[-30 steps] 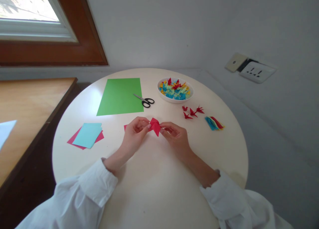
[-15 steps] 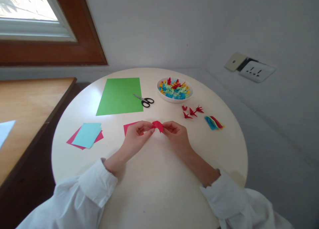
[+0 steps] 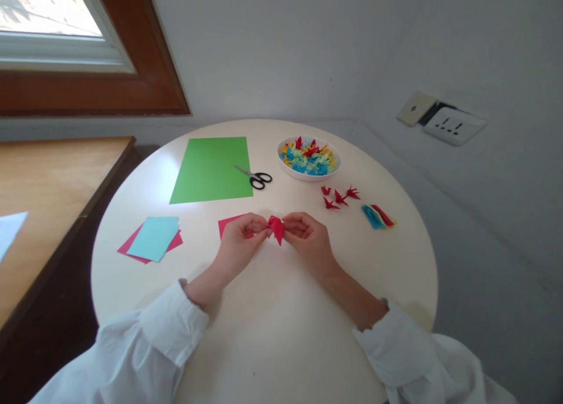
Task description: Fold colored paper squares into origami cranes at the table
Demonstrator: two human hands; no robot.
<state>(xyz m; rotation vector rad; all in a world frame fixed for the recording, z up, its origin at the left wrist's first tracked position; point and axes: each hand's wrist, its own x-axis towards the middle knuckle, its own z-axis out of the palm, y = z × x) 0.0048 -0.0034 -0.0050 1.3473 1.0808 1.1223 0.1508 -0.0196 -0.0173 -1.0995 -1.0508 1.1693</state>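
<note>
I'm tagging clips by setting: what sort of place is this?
Indoors, probably a room corner used for papercraft: the table holds scissors, green paper and a dish of folded birds.

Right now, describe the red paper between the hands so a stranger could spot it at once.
On the round white table, find the left hand and right hand, nearly meeting near the middle. Pinched between them is a small folded red paper; unlike the flat red sheet partly behind the left hand and the four loose red cranes, it alone is held.
</note>
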